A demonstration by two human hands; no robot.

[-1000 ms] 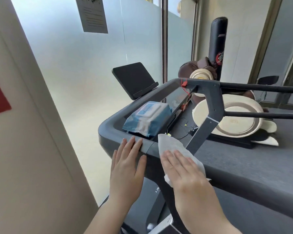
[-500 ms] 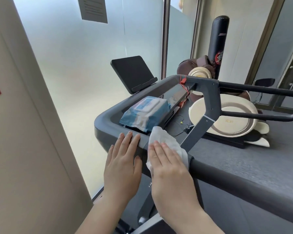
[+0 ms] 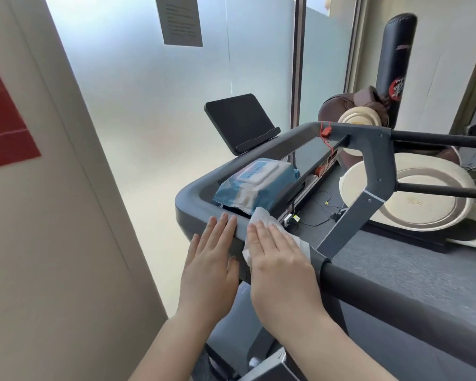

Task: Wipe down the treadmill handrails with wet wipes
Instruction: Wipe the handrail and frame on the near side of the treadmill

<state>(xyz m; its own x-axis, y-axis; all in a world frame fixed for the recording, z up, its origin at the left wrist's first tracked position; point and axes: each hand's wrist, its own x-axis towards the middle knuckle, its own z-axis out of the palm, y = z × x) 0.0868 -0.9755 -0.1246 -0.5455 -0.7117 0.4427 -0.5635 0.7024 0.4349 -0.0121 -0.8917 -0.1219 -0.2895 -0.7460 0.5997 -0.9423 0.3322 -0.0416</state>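
Observation:
The treadmill's grey handrail frame (image 3: pixel 201 199) curves round its console, and a black padded rail (image 3: pixel 368 281) runs off to the right. My right hand (image 3: pixel 278 257) lies flat with straight fingers on a white wet wipe (image 3: pixel 261 218), pressing it onto the near grey rail. My left hand (image 3: pixel 212 257) rests flat on the same rail just left of it, fingers straight, holding nothing. A blue pack of wet wipes (image 3: pixel 256 185) lies on the console right behind both hands.
A black tablet holder (image 3: pixel 239 122) rises behind the console. A beige wall (image 3: pixel 52 215) stands close on the left and frosted glass (image 3: pixel 149 105) ahead. A cream and brown massage chair (image 3: pixel 412 199) and a black punching bag (image 3: pixel 396 61) are at the right.
My right hand has slid the wipe leftward along the rail, from the upright's junction up close to my left hand. The left hand has stayed flat on the rail.

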